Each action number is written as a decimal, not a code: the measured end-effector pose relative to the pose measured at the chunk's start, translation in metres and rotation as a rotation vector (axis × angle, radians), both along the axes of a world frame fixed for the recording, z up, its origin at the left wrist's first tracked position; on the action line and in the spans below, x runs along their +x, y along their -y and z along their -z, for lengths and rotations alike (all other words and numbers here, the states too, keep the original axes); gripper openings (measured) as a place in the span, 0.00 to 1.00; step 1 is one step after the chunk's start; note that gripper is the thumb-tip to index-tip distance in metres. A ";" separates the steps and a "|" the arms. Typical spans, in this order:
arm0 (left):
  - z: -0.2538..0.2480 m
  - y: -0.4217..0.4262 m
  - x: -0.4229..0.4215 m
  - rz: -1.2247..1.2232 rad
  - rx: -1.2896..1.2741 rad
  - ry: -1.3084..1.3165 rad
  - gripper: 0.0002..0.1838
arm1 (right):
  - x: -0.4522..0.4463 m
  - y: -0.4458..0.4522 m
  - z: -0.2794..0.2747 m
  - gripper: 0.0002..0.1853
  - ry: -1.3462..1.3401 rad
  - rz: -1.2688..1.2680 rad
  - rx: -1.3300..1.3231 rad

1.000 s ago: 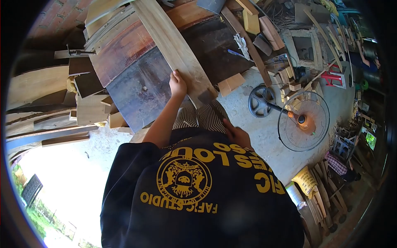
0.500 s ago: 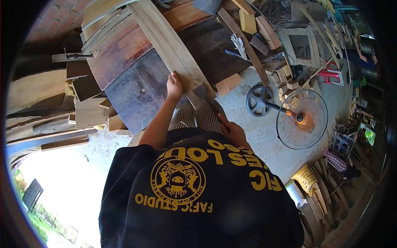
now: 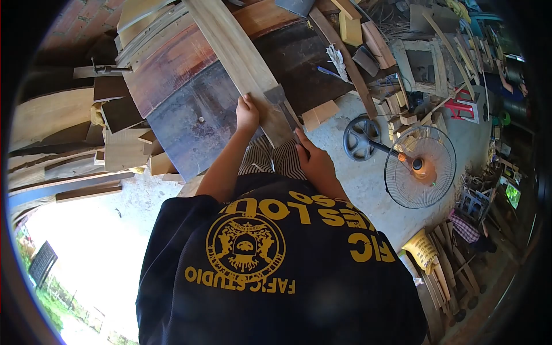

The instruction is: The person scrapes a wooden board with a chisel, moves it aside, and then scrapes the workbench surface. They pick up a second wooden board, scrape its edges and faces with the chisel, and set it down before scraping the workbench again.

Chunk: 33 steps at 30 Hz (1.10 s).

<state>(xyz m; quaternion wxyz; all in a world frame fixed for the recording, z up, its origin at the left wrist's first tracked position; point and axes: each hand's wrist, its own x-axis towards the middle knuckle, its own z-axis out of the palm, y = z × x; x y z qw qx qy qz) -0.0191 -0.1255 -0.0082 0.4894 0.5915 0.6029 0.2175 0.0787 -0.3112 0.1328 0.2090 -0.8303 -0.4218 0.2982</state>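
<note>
A long pale wooden board (image 3: pixel 230 54) slopes from the top of the view down to my lap, over the dark workbench. My left hand (image 3: pixel 248 114) is closed on the board's left edge near its lower end. In my right hand (image 3: pixel 315 162) is a putty knife (image 3: pixel 275 94), held by its handle. The grey blade lies flat on or just over the board's face, near its right edge. My fingers hide part of the handle.
A dark, stained panel (image 3: pixel 192 118) forms the bench top. Wood offcuts (image 3: pixel 123 144) are stacked at left. A standing fan (image 3: pixel 422 165) and its round base (image 3: pixel 361 139) are at right. A blue pen (image 3: pixel 328 72) lies on the bench. Another person (image 3: pixel 464 227) is far right.
My right hand has moved up and away from my body, carrying the putty knife's blade farther up the board. My left hand keeps its hold on the board's edge.
</note>
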 end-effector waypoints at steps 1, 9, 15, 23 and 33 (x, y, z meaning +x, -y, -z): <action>0.001 0.001 0.000 -0.010 0.021 0.014 0.24 | -0.001 0.011 -0.008 0.23 -0.017 -0.008 -0.071; 0.002 0.002 0.001 -0.033 0.052 0.033 0.23 | 0.003 -0.015 -0.006 0.22 -0.028 -0.021 -0.013; 0.002 0.000 0.003 -0.052 0.091 0.009 0.24 | 0.004 0.005 -0.018 0.22 -0.019 -0.064 -0.131; 0.003 0.001 0.002 -0.045 0.083 -0.003 0.24 | 0.004 -0.027 -0.018 0.23 -0.005 -0.053 -0.046; -0.005 0.002 0.002 -0.047 0.051 0.028 0.23 | 0.010 -0.051 -0.008 0.23 0.030 -0.068 -0.057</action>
